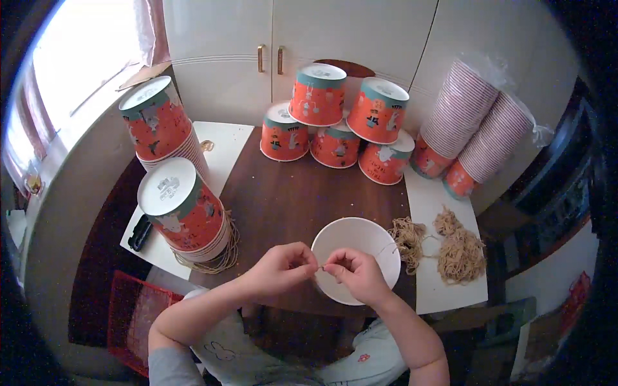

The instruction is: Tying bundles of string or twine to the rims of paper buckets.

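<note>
My left hand (pixel 288 266) and my right hand (pixel 358 273) meet at the fingertips, both pinched on what looks like a thin brown string, of which only a tiny bit shows between them. Just under and behind my right hand, a paper bucket (pixel 347 233) stands with its white inside facing up. Across the bucket's right rim runs a thin line, apparently string, toward a tan twine bundle (pixel 408 243) lying against the bucket's right side. A bigger tangled heap of the same twine (pixel 459 256) rests farther right on the white tabletop part.
Upside-down orange buckets (pixel 335 145) form a small pile at the back. Two bucket stacks (pixel 183 204) (pixel 154 122) stand left, the nearer with string around its base. Bagged bucket stacks (pixel 461 106) lean at back right. A black object (pixel 139 233) and red basket (pixel 132 315) are left.
</note>
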A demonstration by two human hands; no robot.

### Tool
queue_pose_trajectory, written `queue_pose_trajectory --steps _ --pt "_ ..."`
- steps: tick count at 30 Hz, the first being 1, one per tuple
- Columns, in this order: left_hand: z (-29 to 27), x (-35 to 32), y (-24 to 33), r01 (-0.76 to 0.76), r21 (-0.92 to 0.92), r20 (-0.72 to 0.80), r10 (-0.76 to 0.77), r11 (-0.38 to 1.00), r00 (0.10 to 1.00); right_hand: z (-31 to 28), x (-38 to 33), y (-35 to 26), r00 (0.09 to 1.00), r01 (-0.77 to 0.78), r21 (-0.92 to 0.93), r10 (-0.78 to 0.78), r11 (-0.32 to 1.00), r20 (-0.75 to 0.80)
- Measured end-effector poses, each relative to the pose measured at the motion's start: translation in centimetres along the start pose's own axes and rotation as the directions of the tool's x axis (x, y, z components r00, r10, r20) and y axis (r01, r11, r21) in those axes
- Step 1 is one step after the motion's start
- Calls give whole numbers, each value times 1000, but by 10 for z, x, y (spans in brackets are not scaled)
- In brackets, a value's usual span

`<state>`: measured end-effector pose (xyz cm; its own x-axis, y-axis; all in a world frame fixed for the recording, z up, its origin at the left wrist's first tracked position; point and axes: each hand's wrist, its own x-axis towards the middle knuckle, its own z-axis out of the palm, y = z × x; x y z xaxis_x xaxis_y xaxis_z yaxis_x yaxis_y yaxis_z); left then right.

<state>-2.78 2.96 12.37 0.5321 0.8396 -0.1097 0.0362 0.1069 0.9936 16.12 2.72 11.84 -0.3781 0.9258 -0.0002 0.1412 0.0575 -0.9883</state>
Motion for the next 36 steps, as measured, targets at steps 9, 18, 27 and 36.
queue_pose_trajectory --steps 9,18,27,36 --pt "2 2 -8 -86 75 -76 91 993 993 2 1 1 999 -34 0 34 999 -3" --pt "5 4 -13 -114 140 -165 136 984 977 3 1 6 997 75 -192 -80 979 -17" --pt "8 5 -15 -95 204 -202 137 974 970 6 -1 2 973 210 -331 -230 920 -21" --pt "5 4 -17 -115 201 -142 145 973 979 9 -2 5 978 181 -219 -198 959 -61"
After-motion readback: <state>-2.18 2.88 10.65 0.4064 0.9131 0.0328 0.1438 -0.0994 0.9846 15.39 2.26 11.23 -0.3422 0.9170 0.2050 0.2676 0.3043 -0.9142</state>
